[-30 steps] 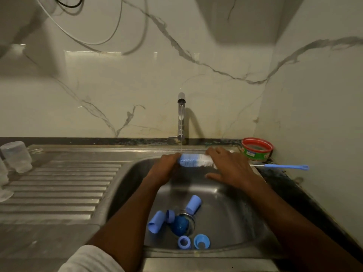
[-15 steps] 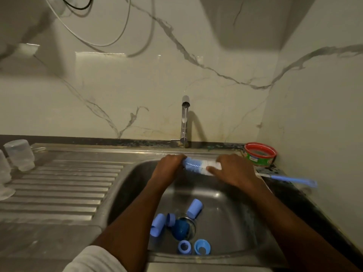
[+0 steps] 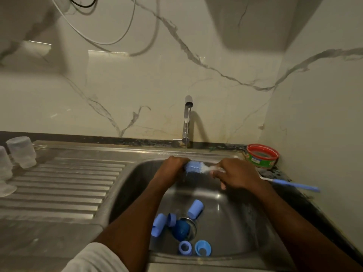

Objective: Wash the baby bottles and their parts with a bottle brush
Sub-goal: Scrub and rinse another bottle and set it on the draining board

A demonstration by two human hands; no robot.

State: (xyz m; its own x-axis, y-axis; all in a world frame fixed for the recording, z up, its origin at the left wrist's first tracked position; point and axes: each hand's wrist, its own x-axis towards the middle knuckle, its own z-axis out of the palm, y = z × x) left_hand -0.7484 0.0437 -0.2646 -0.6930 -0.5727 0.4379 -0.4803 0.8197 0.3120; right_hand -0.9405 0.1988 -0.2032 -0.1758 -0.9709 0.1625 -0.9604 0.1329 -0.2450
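Note:
A bottle brush (image 3: 196, 167) with a blue and white bristle head lies across the back of the sink (image 3: 225, 216), under the thin water stream from the tap (image 3: 187, 118). My left hand (image 3: 172, 167) grips the tip end of the bristle head. My right hand (image 3: 237, 176) holds the brush near the base of the bristles, and its blue handle (image 3: 294, 185) sticks out to the right over the counter. Several blue bottle caps and rings (image 3: 194, 228) lie around the drain.
Clear upturned bottles (image 3: 20, 152) stand at the left end of the ribbed draining board (image 3: 64, 185). A red-rimmed green tub (image 3: 262, 156) sits in the back right corner by the side wall. Cables hang on the marble wall above.
The brush has tilted, its handle end dropping lower to the right. Both hands have stayed on it under the running water.

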